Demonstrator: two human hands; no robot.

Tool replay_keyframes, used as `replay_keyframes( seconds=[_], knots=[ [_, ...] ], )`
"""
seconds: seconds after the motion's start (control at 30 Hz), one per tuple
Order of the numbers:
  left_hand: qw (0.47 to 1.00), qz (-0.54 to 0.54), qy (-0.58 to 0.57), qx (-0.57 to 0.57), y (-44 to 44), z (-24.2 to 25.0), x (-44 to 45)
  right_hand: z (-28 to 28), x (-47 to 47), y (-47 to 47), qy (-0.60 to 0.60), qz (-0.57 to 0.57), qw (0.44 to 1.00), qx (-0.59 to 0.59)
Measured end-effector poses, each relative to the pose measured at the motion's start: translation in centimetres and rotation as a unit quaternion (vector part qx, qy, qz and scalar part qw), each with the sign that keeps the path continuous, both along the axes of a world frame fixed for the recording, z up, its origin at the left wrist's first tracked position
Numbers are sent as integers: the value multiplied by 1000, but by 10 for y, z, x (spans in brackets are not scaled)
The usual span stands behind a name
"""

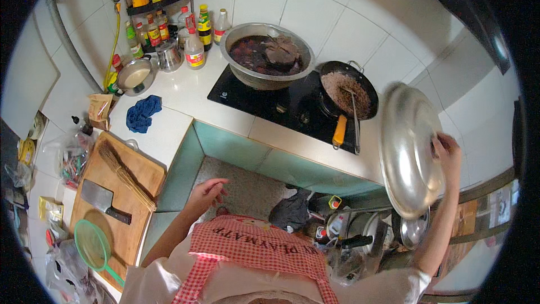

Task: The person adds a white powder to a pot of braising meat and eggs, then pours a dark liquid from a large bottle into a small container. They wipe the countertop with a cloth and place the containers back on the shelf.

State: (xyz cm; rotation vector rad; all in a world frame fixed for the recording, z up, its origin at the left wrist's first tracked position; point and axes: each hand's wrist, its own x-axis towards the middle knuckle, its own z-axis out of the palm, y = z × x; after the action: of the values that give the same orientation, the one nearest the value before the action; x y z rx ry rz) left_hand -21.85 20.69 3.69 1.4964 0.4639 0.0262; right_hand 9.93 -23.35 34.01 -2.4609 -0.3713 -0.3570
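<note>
My right hand [446,148] grips the knob of a large domed metal lid [407,152], tilted on edge at the right end of the counter. Nothing is in my left hand [207,194], which hangs in front of my apron with its fingers loosely curled. On the black cooktop [261,103] stands a wide metal basin [237,71] of dark liquid, with a dark brown lump showing above the surface. Beside it a black wok [371,88] holds crumbly brownish food. A metal-handled utensil [355,122] rests in the wok, whose orange handle [339,131] points towards me.
At left, a wooden cutting board [90,215] carries a cleaver [99,196], a bamboo whisk brush [126,173] and a green strainer [93,245]. A blue cloth [143,114], a small pan [136,77] and several sauce bottles [195,50] occupy the corner. Pots [363,230] and bags crowd below right.
</note>
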Motion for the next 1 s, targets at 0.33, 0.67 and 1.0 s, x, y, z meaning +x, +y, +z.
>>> replay_keyframes(
  seconds=[0.33,0.67,1.0],
  knots=[
    [967,250,-2,-49,37,1,-71,-57,154,300,-74,206,975,-46],
    [879,475,33,-37,22,21,-82,-132,246,492,-71,258,953,-143],
    [851,522,33,-46,18,21,-46,-185,303,536,-26,322,930,-174]
  ],
)
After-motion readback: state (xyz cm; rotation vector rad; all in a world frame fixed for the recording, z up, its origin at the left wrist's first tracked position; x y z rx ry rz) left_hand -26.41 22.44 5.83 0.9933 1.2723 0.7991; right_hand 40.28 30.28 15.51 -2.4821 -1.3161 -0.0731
